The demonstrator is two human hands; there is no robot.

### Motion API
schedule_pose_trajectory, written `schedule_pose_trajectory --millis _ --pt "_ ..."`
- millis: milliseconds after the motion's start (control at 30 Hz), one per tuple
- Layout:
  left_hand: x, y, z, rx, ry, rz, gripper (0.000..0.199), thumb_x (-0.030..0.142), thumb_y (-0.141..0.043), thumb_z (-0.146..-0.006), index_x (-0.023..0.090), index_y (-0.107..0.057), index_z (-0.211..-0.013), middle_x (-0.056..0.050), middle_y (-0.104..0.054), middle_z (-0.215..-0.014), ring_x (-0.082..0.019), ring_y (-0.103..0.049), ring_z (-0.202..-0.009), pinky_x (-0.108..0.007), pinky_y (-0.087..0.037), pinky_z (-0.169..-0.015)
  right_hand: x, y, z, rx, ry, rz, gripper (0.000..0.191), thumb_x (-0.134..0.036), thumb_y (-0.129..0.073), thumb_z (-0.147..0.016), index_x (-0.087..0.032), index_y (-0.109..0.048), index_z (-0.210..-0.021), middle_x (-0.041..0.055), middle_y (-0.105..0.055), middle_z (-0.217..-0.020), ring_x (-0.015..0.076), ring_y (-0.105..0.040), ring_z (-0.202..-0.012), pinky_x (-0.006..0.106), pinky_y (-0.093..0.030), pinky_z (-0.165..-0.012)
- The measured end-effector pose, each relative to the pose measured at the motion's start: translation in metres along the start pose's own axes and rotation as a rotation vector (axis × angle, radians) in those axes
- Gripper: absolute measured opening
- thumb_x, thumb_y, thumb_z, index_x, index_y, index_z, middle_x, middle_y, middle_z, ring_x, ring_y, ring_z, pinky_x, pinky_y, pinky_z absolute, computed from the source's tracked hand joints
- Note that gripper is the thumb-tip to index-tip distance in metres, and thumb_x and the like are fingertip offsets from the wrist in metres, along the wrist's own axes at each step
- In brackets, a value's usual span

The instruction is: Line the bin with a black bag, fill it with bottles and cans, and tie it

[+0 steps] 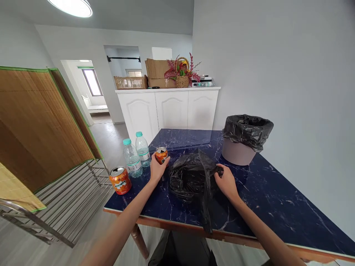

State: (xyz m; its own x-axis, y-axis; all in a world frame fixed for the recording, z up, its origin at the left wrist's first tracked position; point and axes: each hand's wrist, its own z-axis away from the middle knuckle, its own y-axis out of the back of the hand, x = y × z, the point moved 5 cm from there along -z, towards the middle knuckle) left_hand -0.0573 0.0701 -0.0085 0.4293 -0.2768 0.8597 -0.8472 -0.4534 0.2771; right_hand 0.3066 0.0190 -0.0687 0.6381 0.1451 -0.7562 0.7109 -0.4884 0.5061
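Clamping a small orange can point(161, 157) in the left hand point(158, 169), just beside the black bag point(179, 184) on the table point(271, 203); pinching the bag's edge with the right hand point(226, 181), probably to steady its floppy mouth. Within reach, leftward: two bottles point(134, 162), another can point(120, 181).

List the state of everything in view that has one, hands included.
Held can: upright, opened
Black bag: crumpled, mouth open
Left hand: gripping that can
Right hand: gripping that bag's edge
Other can: upright, opened
Nearer bottle: upright, capped
Farther bottle: upright, capped
Bin: upright, lined with black plastic
Cabinet doors: shut
Ceiling light: on
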Motion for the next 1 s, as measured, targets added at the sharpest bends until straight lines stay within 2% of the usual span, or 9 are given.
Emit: schedule_pose_trajectory --millis 67,133,200,300,367,433,600,800,1000 --pt "0.005 0.007 0.015 0.026 -0.029 -0.031 0.087 0.049 -0.084 -0.082 0.017 -0.038 -0.15 -0.023 -0.049 -0.153 -0.04 -0.047 -0.147 -0.058 -0.038 -0.123 -0.001 0.0 0.0 -0.009 0.003 0.002 0.05 -0.04 -0.051 -0.092 -0.016 -0.063 -0.135 0.0186 -0.067 -0.132 0.032 -0.07 -0.112 0.044 -0.058 -0.094" --pt "0.01 0.014 0.036 0.029 -0.074 -0.052 0.084 0.048 -0.076 -0.09 0.016 -0.032 -0.155 -0.024 -0.037 -0.161 -0.039 -0.035 -0.155 -0.059 -0.028 -0.128 -0.002 -0.001 0.0 -0.014 0.013 0.001 0.05 -0.039 -0.05 -0.092 -0.015 -0.063 -0.134 0.0187 -0.067 -0.13 0.0321 -0.07 -0.113 0.045 -0.057 -0.096" --pt "0.015 0.017 0.055 -0.059 -0.13 -0.056 0.067 0.047 -0.066 -0.098 0.02 -0.039 -0.153 -0.019 -0.04 -0.159 -0.034 -0.039 -0.153 -0.055 -0.032 -0.128 -0.003 -0.002 0.0 -0.017 0.03 0.001 0.049 -0.038 -0.049 -0.092 -0.015 -0.063 -0.132 0.0183 -0.067 -0.128 0.0323 -0.068 -0.116 0.046 -0.055 -0.101" --pt "0.014 0.009 0.067 -0.289 -0.179 -0.044 0.043 0.047 -0.063 -0.1 0.027 -0.06 -0.137 -0.011 -0.059 -0.143 -0.027 -0.059 -0.137 -0.045 -0.049 -0.116 -0.004 -0.003 0.0 -0.026 0.055 0.007 0.048 -0.037 -0.049 -0.091 -0.015 -0.064 -0.13 0.0178 -0.068 -0.127 0.0323 -0.067 -0.118 0.047 -0.053 -0.105" --pt "0.009 0.001 0.063 -0.376 -0.169 -0.037 0.041 0.047 -0.064 -0.1 0.026 -0.063 -0.135 -0.011 -0.062 -0.14 -0.026 -0.065 -0.129 -0.042 -0.054 -0.109 -0.004 -0.003 0.001 -0.026 0.063 0.013 0.047 -0.036 -0.049 -0.09 -0.015 -0.064 -0.13 0.0179 -0.068 -0.127 0.0322 -0.067 -0.119 0.047 -0.053 -0.105" --pt "0.003 -0.005 0.054 -0.392 -0.144 -0.033 0.044 0.047 -0.062 -0.101 0.024 -0.061 -0.138 -0.013 -0.059 -0.143 -0.025 -0.068 -0.125 -0.041 -0.055 -0.107 -0.004 -0.003 0.001 -0.022 0.067 0.019 0.047 -0.035 -0.049 -0.089 -0.015 -0.064 -0.129 0.0183 -0.068 -0.126 0.0324 -0.067 -0.12 0.048 -0.053 -0.106" --pt "-0.001 -0.014 0.04 -0.343 -0.078 -0.022 0.045 0.052 -0.055 -0.105 0.02 -0.062 -0.136 -0.017 -0.057 -0.148 -0.025 -0.07 -0.117 -0.041 -0.056 -0.104 -0.004 -0.004 0.002 -0.021 0.088 0.029 0.044 -0.034 -0.048 -0.089 -0.016 -0.066 -0.125 0.0171 -0.07 -0.123 0.0321 -0.066 -0.12 0.048 -0.052 -0.107" --pt "-0.001 -0.018 0.025 -0.289 -0.012 0.009 0.053 0.053 -0.032 -0.113 0.019 -0.07 -0.125 -0.015 -0.061 -0.144 -0.021 -0.075 -0.101 -0.041 -0.052 -0.109 -0.003 -0.004 0.002 -0.04 0.093 0.046 0.045 -0.035 -0.048 -0.09 -0.015 -0.065 -0.127 0.0171 -0.07 -0.124 0.0317 -0.066 -0.121 0.048 -0.052 -0.107" --pt "-0.01 -0.021 0.003 -0.297 0.028 0.037 0.049 0.055 -0.041 -0.111 0.019 -0.073 -0.118 -0.012 -0.067 -0.136 -0.019 -0.078 -0.087 -0.037 -0.057 -0.098 -0.003 -0.003 0.004 -0.072 0.054 0.064 0.049 -0.037 -0.049 -0.092 -0.015 -0.064 -0.132 0.0188 -0.069 -0.128 0.0333 -0.067 -0.118 0.046 -0.056 -0.099"
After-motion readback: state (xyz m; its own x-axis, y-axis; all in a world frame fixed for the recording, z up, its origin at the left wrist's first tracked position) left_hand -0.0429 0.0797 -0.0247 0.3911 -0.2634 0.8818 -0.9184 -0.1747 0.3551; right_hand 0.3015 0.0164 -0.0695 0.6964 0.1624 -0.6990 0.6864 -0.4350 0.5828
